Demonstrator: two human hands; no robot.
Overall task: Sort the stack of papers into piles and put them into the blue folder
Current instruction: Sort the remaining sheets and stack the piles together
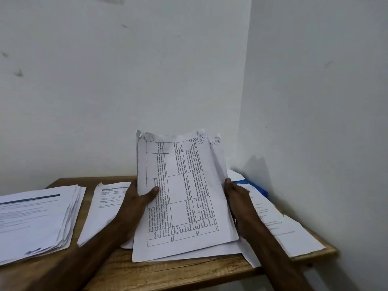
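I hold a small bundle of papers with a printed table, tilted up above the wooden table. My left hand grips its left edge, thumb across the front sheet. My right hand grips the right edge, thumb at the front. A second sheet marked with a circled note peeks out behind the front one. The blue folder lies at the back right near the wall corner, mostly covered by loose sheets. A thick stack of papers sits at the left.
A thinner pile lies between the thick stack and my left hand. More loose sheets spread over the table's right end and overhang its front edge. White walls close in behind and to the right.
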